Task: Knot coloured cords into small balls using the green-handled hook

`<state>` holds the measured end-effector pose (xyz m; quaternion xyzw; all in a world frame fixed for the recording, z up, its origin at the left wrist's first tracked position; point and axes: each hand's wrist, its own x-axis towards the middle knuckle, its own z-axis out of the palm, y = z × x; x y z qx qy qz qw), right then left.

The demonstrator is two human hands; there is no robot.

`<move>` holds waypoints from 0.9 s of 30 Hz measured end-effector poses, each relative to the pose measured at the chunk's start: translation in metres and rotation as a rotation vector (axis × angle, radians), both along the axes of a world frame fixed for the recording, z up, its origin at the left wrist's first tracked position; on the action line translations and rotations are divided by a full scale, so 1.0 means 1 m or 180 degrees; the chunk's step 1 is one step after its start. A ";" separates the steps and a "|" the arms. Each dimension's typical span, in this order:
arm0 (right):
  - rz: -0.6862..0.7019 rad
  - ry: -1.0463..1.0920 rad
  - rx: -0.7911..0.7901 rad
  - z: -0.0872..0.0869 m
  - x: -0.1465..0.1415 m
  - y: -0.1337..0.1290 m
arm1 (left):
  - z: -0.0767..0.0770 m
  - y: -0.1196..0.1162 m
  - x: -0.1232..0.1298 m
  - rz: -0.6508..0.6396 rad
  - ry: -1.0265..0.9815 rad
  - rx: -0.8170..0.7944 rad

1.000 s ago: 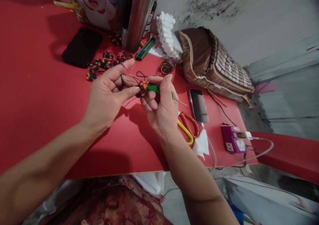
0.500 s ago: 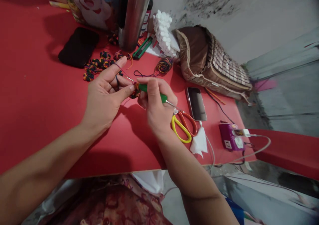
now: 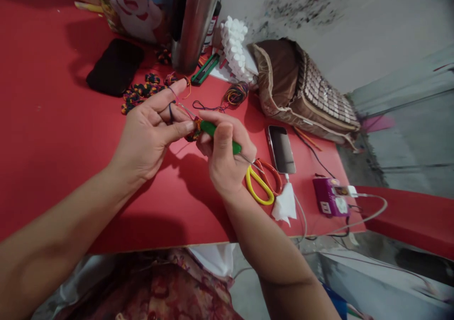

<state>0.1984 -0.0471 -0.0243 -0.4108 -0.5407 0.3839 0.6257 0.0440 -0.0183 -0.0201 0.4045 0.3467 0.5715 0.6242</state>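
My right hand (image 3: pixel 229 150) is closed around the green handle of a crochet hook (image 3: pixel 208 128). The hook's thin metal tip reaches toward my left fingers, by a strand of yarn. Between thumb and fingers, my left hand (image 3: pixel 152 133) pinches a small multicoloured crochet piece (image 3: pixel 193 133). Its index finger is raised with yarn running over it, and a dark loop circles another finger. Behind the left hand lie finished-looking crochet pieces (image 3: pixel 136 94) in black, orange and purple. A wound bundle of yarn (image 3: pixel 237 93) rests beyond the right hand.
Scissors (image 3: pixel 260 187) with yellow and red handles lie beside my right wrist, near a phone (image 3: pixel 281 149) on a cable. A green cutter (image 3: pixel 205 69), a metal flask (image 3: pixel 193 31) and a dark pouch-like object (image 3: pixel 115 67) stand farther back. A brown cushion (image 3: pixel 301 83) lies at the right.
The crochet hook's handle has tilted slightly and its tip now shows more clearly beside the yarn. My left index finger has shifted a little. The whole view has moved slightly.
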 end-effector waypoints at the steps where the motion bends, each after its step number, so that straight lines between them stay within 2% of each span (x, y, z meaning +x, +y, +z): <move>1: -0.0060 -0.0159 0.0071 0.000 0.001 0.000 | 0.001 -0.002 0.002 0.0065 0.0017 0.0045; 4: -0.0359 -0.0916 0.0504 -0.005 0.005 0.003 | 0.003 -0.006 0.008 0.0112 -0.0151 -0.0006; 7: -0.0559 -0.1526 0.1184 -0.015 0.008 0.008 | 0.005 -0.009 0.009 -0.0063 -0.0485 -0.0471; 9: -0.0546 -0.1620 0.1450 -0.021 0.009 0.011 | 0.007 -0.009 0.006 -0.0245 -0.0709 -0.0774; 11: -0.0392 -0.1408 0.1578 -0.022 0.009 0.012 | 0.010 -0.008 0.004 -0.0338 -0.0903 -0.0954; 17: -0.0183 -0.0499 0.1026 -0.016 0.003 0.010 | 0.021 -0.004 0.004 -0.0088 -0.0891 -0.0826; 22: 0.0014 0.0107 0.0634 -0.008 0.000 0.009 | 0.021 -0.003 0.001 -0.0077 -0.0790 -0.0636; 27: -0.0100 0.0167 0.0248 -0.002 0.000 0.007 | 0.018 -0.001 -0.004 -0.0102 -0.0609 -0.0565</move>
